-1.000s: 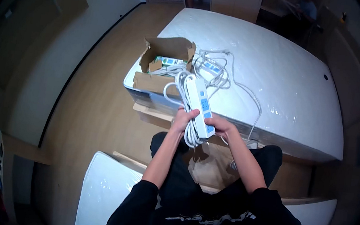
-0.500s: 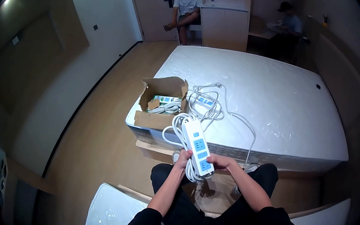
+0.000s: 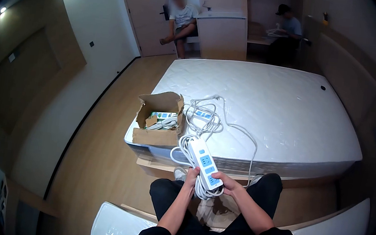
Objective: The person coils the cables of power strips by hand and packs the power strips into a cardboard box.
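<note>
A white power strip (image 3: 204,162) with blue socket faces is held tilted above my lap, its cord coiled along its left side and under it. My left hand (image 3: 192,177) is closed around the cord coil (image 3: 187,149) and the strip's left edge. At the strip's lower right, my right hand (image 3: 226,183) grips the edge with the thumb on top; its other fingers are hidden beneath. Just beyond, on the mattress, lies a second power strip (image 3: 203,115) among loose loops of its white cord (image 3: 220,125).
An open cardboard box (image 3: 156,137) near the corner of the plastic-wrapped mattress (image 3: 287,113) holds another power strip and coiled cord. One person (image 3: 183,18) sits by the door; another person (image 3: 290,29) sits at the back right. Below me is a second wrapped mattress (image 3: 113,226).
My view has shifted, so the mattress, box and people appear lower and farther left. Both hands keep the same hold on the power strip and its coiled cord.
</note>
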`<control>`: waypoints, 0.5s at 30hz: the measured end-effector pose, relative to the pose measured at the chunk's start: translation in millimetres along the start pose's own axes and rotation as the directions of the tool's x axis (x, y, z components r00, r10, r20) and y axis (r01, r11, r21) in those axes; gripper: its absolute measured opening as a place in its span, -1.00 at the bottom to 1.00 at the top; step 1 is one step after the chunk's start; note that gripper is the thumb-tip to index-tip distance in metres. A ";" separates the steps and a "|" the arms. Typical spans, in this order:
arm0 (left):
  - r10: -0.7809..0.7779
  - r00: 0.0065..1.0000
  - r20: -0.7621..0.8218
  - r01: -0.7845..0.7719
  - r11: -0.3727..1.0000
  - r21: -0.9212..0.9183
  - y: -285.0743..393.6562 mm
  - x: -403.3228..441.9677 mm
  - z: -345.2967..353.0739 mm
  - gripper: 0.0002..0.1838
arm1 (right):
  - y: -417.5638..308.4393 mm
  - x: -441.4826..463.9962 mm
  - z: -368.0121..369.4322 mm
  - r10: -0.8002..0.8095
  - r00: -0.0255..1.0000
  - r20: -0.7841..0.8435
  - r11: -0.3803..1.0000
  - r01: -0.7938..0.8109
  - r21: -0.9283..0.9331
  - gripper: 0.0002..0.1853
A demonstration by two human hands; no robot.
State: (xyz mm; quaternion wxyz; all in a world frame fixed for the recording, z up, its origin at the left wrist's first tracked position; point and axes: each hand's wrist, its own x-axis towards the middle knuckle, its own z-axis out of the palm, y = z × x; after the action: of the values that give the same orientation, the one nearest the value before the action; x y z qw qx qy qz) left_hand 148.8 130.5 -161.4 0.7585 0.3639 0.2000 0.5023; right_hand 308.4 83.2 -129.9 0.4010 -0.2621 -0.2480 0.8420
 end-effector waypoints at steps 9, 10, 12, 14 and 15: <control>-0.137 0.990 0.033 0.109 0.891 0.440 2.5 13.4 -13.0 0.09 | -4.1 -17.4 -14.0 -0.059 0.996 0.072 0.978 0.072 -0.196 -0.44; -0.164 0.977 0.140 0.133 0.969 0.208 3.4 15.3 -8.5 0.07 | 0.8 -17.4 -14.2 -0.105 0.993 0.056 0.986 0.111 -0.127 -0.43; -0.123 0.961 0.246 0.160 0.977 -0.138 7.1 25.4 -4.8 0.01 | 10.6 -15.3 -17.7 -0.179 0.981 0.077 0.982 0.182 -0.041 -0.40; -0.063 0.974 0.217 0.116 0.964 -0.241 13.2 33.2 -0.4 -0.04 | 17.3 -15.3 -20.6 -0.170 0.983 0.066 0.985 0.170 0.006 -0.39; -0.039 0.980 0.194 0.087 0.966 -0.243 14.6 33.6 4.1 -0.05 | 18.6 -15.2 -21.0 -0.171 0.983 0.062 0.985 0.168 0.048 -0.39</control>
State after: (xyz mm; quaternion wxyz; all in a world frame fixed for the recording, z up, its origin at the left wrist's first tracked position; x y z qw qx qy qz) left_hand 156.5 163.0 -145.7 0.8295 0.3044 0.0742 0.4624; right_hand 320.0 65.0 -153.5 0.4681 -0.2035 -0.2647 0.8182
